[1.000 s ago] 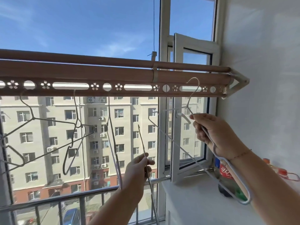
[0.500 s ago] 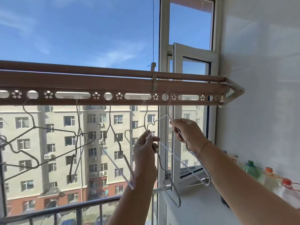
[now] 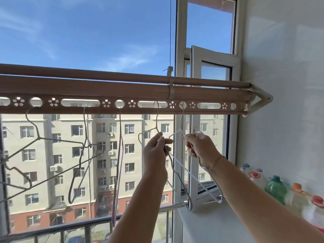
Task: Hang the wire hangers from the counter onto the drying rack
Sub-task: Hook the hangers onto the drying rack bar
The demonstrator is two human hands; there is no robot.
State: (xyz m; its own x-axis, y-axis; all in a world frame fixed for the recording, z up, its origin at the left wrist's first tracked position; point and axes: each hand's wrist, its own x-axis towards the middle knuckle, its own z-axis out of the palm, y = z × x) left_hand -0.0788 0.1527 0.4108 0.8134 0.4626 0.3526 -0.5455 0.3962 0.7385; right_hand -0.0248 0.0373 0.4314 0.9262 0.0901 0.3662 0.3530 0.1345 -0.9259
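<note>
Wire hangers (image 3: pixel 182 174) hang point-down from my drying rack (image 3: pixel 122 92), hooks up in its punched holes. My left hand (image 3: pixel 155 155) pinches one's neck; my right hand (image 3: pixel 201 148) grips the white one, perhaps already hooked. Others dangle tilted to the left. Bottles (image 3: pixel 275 188) line the white counter (image 3: pixel 210 227) by the window.

Home balcony: drying rack (image 3: pixel 122 92), apartment blocks (image 3: pixel 105 155) outside

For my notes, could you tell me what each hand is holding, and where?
Each holds a wire hanger at the neck, under its hook: left hand the grey hanger, right hand the white hanger.
</note>
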